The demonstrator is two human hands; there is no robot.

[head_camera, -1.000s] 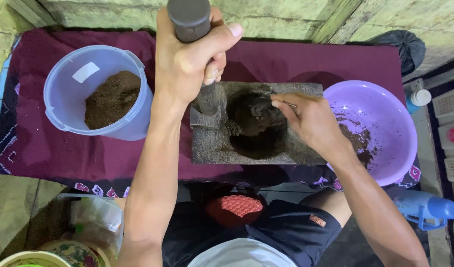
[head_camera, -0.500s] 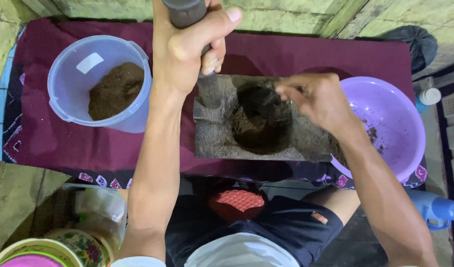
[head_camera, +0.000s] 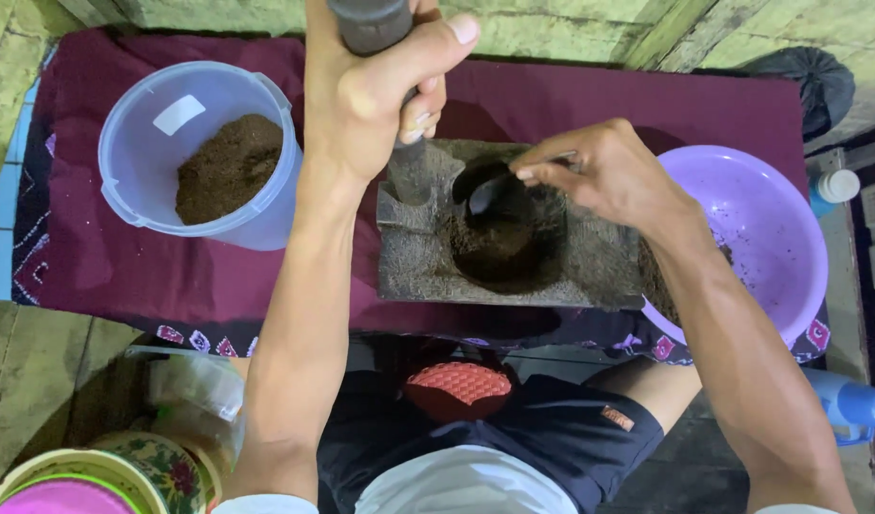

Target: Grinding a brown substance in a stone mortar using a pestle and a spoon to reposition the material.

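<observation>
While brown powder is already sitting heaped in the clear plastic bucket [head_camera: 198, 152] well to the left of the stone mortar [head_camera: 499, 233], the pounding at the block looks far from wrapped up. Just right of that bucket, the left hand [head_camera: 376, 90] is clamping tight around the dark pestle [head_camera: 385, 57], fingers wrapped fully round the shaft, holding it upright with its lower end resting on the mortar's left shoulder, outside the bowl. So no blow is landing right now. Moving to the mortar's hollow, dark ground material [head_camera: 499, 243] is lying in the bottom, looking coarse and clumped, so I'm judging this batch as part-worked and still needing grinding. Over the hollow's upper edge, the right hand [head_camera: 604, 171] is pinching a spoon [head_camera: 490, 190], fingertips closed together on the handle, the bowl of the spoon dipping into the hollow, apparently stirring or scraping the powder. Right of the mortar, touching or nearly touching its edge, the purple basin [head_camera: 761, 238] is holding only a thin scatter of brown bits, which suggests most of the raw stock has gone through. Everything is sitting on a maroon cloth [head_camera: 171, 276].
</observation>
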